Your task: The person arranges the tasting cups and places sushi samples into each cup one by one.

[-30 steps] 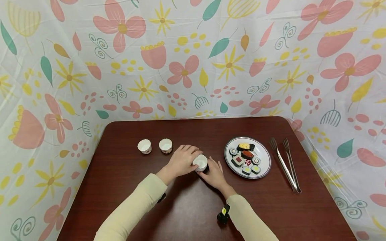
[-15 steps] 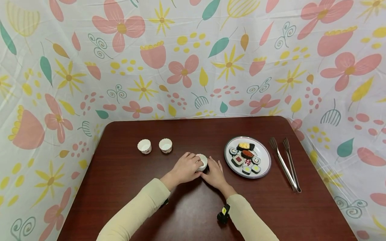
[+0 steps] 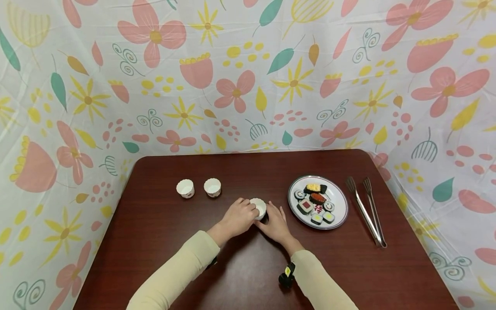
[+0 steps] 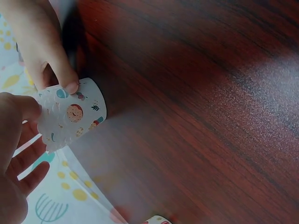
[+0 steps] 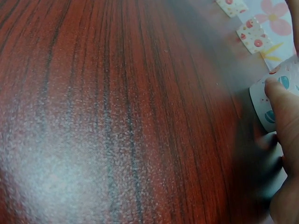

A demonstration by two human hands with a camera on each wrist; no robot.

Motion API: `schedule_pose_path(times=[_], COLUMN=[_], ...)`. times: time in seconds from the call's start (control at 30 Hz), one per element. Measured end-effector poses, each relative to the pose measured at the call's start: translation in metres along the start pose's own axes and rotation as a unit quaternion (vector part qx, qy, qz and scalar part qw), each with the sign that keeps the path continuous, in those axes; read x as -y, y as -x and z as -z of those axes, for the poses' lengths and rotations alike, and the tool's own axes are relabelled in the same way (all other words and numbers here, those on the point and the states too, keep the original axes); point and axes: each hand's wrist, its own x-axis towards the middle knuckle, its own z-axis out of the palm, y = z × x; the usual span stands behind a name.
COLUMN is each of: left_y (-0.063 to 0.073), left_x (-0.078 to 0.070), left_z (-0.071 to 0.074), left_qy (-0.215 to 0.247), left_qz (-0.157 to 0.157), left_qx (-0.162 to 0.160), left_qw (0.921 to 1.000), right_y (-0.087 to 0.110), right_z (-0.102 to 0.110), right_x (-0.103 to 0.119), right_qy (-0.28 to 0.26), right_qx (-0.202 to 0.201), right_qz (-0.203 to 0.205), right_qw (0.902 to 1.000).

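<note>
A paper cup point(image 3: 258, 209) sits just above the centre of the table point(image 3: 166, 241) in the head view, mouth up, with both of the person's hands on it. The left hand point(image 3: 239, 216) comes in from eight o'clock, its grip narrow: the fingers curl over the rim, and the left wrist view shows the thumb tip at the scalloped edge. The right hand point(image 3: 276, 224) comes from about four o'clock and holds the cup between thumb and fingers, the thumb laid along the printed wall, where a doughnut and small leaves show. Whether the base touches the table, I cannot tell. Toward ten o'clock of the held cup stand two more paper cups, the nearer one point(image 3: 212, 188) and the farther one point(image 3: 185, 189), upright, close together but apart. At three o'clock lies a round white plate point(image 3: 340, 211) with a dark rim line, bearing sushi: a yellow-topped piece point(image 3: 313, 188) at its twelve o'clock, a red-topped piece point(image 3: 317, 198) near the middle, and two small pieces side by side between five and six. Past the plate, also toward three o'clock, metal tongs point(image 3: 364, 211) lie with their arms spread, tips toward eleven o'clock and joined end toward five. Flowered cloth point(image 3: 248, 77) hangs behind the table.
</note>
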Motion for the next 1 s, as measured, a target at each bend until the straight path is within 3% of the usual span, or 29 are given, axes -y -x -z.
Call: schedule_pose_path(times=[0.37, 0.77, 1.0], left_y=[-0.001, -0.002, -0.007], left_x=[0.000, 0.002, 0.004], left_z=[-0.001, 0.003, 0.012], left_qy=[-0.007, 0.008, -0.010], left_qz=[0.002, -0.002, -0.017], left_qx=[0.001, -0.027, -0.049], left_qw=[1.0000, 0.9996, 0.9986], right_y=[0.001, 0.000, 0.000], right_z=[-0.001, -0.001, -0.001], right_x=[-0.002, -0.002, -0.002], right_qy=[-0.002, -0.004, -0.001], right_qx=[0.001, 0.013, 0.013], right_qz=[-0.004, -0.012, -0.013], right_qw=[1.0000, 0.9998, 0.9998])
